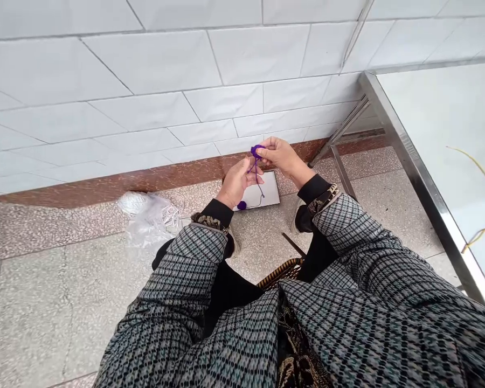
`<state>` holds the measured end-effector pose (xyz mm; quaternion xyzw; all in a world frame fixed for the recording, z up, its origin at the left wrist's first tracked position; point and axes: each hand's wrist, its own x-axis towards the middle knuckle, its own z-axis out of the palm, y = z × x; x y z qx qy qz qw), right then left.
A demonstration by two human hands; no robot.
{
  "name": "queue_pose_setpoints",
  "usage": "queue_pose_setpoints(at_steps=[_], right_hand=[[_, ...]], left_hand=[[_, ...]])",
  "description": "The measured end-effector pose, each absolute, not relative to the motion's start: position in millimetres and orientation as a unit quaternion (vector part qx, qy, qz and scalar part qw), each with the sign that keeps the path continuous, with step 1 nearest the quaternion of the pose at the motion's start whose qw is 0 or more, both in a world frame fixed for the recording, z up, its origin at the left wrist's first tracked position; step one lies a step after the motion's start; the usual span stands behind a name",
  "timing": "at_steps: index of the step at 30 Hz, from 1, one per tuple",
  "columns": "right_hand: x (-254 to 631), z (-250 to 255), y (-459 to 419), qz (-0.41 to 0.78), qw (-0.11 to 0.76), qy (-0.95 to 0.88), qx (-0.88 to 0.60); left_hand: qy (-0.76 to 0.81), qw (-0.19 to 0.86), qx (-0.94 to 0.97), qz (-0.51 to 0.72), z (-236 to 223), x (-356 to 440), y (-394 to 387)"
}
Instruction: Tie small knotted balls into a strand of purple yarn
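A small purple piece of crocheted or knotted yarn (256, 151) is pinched between the thumb and fingers of my right hand (279, 156). Just below and to the left, my left hand (236, 182) has its fingers stretched apart, its thumb close under the piece. Purple strands hang from the piece across the left fingers; one runs down to a purple yarn ball (241, 205). That ball lies at the near left edge of a white box or board (267, 189) on the floor. Whether a hook is in the right hand cannot be made out.
A clear plastic bag with white yarn (149, 215) lies on the floor to the left. On the right stands a metal-framed table (412, 156) with a yellow cord (479, 167) on top. A tiled wall (242, 54) rises ahead. Part of a woven chair (281, 274) shows below me.
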<state>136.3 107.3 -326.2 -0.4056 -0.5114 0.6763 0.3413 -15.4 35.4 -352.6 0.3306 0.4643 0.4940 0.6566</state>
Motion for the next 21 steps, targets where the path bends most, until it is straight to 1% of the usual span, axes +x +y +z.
queue_pose_setpoints(at_steps=[3,5,8,11,13,14,17,19,21], right_hand=[[133.6,-330.2,107.0,0.639,0.356,-0.501,-0.462],[133.2,-332.5,108.0,0.586,0.374,-0.531,-0.485],[136.2,-334.7,109.3,0.504,0.373,-0.590,-0.509],[141.0,-332.8,105.7,0.451,0.313,-0.647,-0.529],[143.2,-329.3,101.3,0.438,0.257,-0.682,-0.526],[143.8,-327.2,99.2,0.450,0.225,-0.692,-0.518],[144.5,-321.4,95.2,0.547,0.155,-0.666,-0.484],[145.3,-318.5,94.3,0.612,0.142,-0.619,-0.471],[146.7,-316.3,93.7,0.656,0.149,-0.576,-0.464]], left_hand=[[0.511,0.617,0.387,0.456,-341.2,-14.2,33.7],[0.550,0.578,0.442,0.409,-336.3,-14.2,33.9],[0.598,0.463,0.561,0.337,-333.7,-16.0,34.0],[0.603,0.309,0.692,0.248,-334.4,-20.2,32.7],[0.603,0.238,0.732,0.209,-335.5,-23.4,32.1],[0.605,0.217,0.739,0.205,-336.2,-24.7,32.2],[0.605,0.217,0.718,0.266,-338.9,-26.8,34.4],[0.599,0.261,0.679,0.334,-341.3,-26.2,36.6],[0.596,0.326,0.624,0.386,-343.5,-24.5,38.2]])
